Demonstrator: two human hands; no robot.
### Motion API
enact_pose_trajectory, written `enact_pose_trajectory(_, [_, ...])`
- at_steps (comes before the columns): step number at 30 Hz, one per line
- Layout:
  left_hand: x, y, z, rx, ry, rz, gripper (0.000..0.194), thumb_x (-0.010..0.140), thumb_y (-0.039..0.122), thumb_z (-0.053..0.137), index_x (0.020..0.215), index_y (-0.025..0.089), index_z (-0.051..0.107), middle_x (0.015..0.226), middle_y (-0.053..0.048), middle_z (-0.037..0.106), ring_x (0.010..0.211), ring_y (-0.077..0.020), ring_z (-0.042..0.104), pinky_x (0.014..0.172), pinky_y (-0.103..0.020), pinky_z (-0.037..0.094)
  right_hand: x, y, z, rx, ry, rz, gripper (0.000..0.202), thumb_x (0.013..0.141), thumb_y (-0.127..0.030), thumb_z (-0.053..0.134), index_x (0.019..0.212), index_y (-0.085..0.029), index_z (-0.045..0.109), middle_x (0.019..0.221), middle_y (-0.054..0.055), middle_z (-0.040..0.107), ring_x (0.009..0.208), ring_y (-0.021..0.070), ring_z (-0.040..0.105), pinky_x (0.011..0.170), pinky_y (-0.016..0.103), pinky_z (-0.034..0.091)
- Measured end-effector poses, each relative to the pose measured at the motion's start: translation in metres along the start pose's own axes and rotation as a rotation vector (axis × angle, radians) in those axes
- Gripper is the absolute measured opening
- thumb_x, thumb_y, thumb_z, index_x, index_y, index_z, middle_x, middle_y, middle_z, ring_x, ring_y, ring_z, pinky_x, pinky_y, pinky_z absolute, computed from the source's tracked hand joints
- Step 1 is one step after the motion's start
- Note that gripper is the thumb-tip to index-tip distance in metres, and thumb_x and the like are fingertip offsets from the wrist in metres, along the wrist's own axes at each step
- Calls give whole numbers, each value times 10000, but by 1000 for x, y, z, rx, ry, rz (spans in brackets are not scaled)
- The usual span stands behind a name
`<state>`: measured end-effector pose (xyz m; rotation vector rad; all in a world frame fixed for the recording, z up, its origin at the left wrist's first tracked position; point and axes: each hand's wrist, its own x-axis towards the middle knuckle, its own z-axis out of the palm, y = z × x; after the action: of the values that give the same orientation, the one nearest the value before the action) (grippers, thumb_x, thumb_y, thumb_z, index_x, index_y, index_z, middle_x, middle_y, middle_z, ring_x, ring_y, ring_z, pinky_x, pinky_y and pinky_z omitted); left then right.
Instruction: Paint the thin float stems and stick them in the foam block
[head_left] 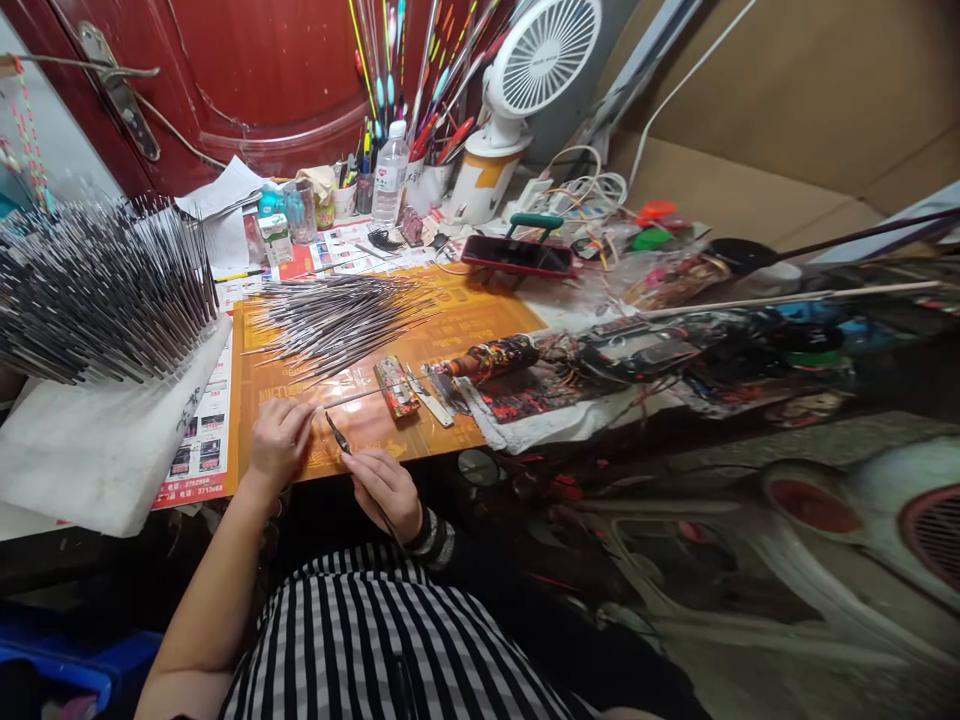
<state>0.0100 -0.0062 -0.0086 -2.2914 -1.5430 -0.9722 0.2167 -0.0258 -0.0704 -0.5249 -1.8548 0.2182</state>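
Observation:
My left hand (281, 440) pinches the end of a thin grey rod (352, 398) above the orange mat (259, 420). The rod's far end reaches toward a small paint-stained block (397, 387). My right hand (386, 490) holds a fine-tipped brush (338, 434), its dark tip pointing up and left, close to the rod and my left fingers. Whether the tip touches the rod is too small to tell. Behind my hands a loose pile of thin dark rods (337, 320) lies on the mat.
Many upright dark rods (112, 290) stand in a white foam block (97, 450) at left. Behind are a water bottle (390, 175), a fan (547, 55) and a phone (517, 256) on a stand. A paint-stained wooden-handled tool (487, 360) and clutter lie at right.

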Motion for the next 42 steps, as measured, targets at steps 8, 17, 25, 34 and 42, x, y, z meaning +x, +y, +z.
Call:
enact_pose_trajectory(8, [0,1,0,-11,-8,-9,215,987,248,489,1025,197,695,876,-67,704,834,-197,611,799,-360,469,-5,0,2,-54,-32,16,620,923,-56,529,1513,-222,433,1118,101,746,1015,229,723,874,404,634])
enact_pose_trajectory(17, [0,1,0,-4,-12,-4,200,985,245,494,1013,198,686,893,-66,713,825,-195,604,801,-359,461,-6,0,4,-47,-36,40,615,928,-59,528,1511,-234,440,1158,105,741,1042,242,720,888,427,639])
enact_pose_trajectory(25, [0,1,1,14,-8,12,179,984,233,503,1011,194,675,879,-57,706,813,-190,588,800,-345,445,-5,0,5,-58,-34,25,660,910,-30,541,1529,-219,412,1171,116,735,1054,249,705,879,427,632])
enact_pose_trajectory(34, [0,1,1,6,0,21,169,981,224,511,1019,187,672,884,-57,707,818,-189,586,795,-339,442,-4,-2,5,-50,-37,33,656,908,-28,547,1525,-213,420,1143,116,734,1038,248,694,875,426,628])
enact_pose_trajectory(42, [0,1,1,18,6,25,145,980,224,527,1008,191,666,879,-48,710,808,-185,590,793,-336,445,-5,-1,6,-53,-34,25,596,928,-37,532,1502,-175,451,1140,131,730,1065,240,686,891,420,619])
